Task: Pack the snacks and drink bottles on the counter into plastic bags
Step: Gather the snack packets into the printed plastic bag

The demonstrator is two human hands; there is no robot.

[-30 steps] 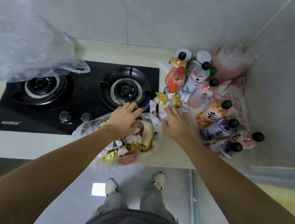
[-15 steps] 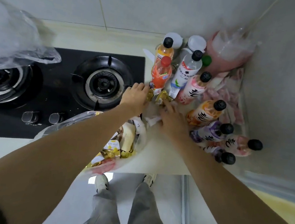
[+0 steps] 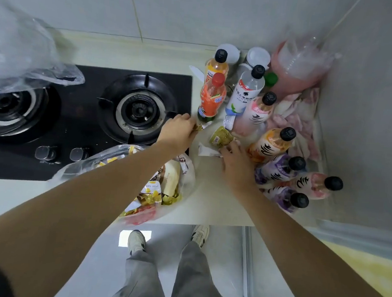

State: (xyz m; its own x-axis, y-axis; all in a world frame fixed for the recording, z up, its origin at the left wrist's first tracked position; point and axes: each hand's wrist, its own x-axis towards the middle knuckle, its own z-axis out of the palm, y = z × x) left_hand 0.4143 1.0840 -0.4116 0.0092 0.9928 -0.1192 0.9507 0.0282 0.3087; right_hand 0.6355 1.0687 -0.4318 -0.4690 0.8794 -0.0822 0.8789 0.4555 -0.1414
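Observation:
A clear plastic bag part-filled with snack packets lies at the counter's front edge, under my left forearm. My left hand pinches a small gold-wrapped snack beside the orange bottle. My right hand rests on a white snack packet, fingertips touching a green-gold packet. Several drink bottles stand or lie to the right: a clear one, a pink one, an orange one, purple ones.
A black gas hob with two burners fills the left side. An empty clear bag lies over its far left. A pink tub and pink bags sit in the corner by the right wall.
Both hands moved from the bag's mouth toward the loose snacks near the bottles. The left hand took hold of a gold snack; the right landed on the white packet.

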